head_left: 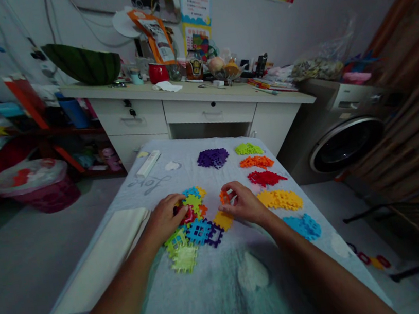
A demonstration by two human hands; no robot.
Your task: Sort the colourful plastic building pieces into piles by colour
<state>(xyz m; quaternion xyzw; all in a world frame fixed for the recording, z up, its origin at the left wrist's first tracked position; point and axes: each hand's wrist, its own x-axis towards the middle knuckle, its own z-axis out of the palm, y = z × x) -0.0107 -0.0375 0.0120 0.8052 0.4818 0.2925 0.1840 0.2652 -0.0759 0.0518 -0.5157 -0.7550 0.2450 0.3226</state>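
Note:
A patchwork of square, notched plastic building tiles lies on the cloth in front of me, partly covered by my left hand. My left hand (168, 216) is curled at its left edge, thumb and fingers on a red tile (189, 215). Around it are lime, light-blue (198, 230), dark purple (215, 233) and yellow tiles (224, 219), with two lime tiles (184, 256) nearest me. My right hand (242, 203) pinches a small orange tile (223, 197) just above the cloth, right of the patchwork.
Sorted tile piles line the right side: lime (248, 148), orange (256, 162), red (266, 177), yellow (281, 200), blue (304, 227). A purple pile (213, 158) sits farther back. At left lie a folded white cloth (106, 254) and a white bar (148, 164). A cluttered desk (210, 105) stands behind.

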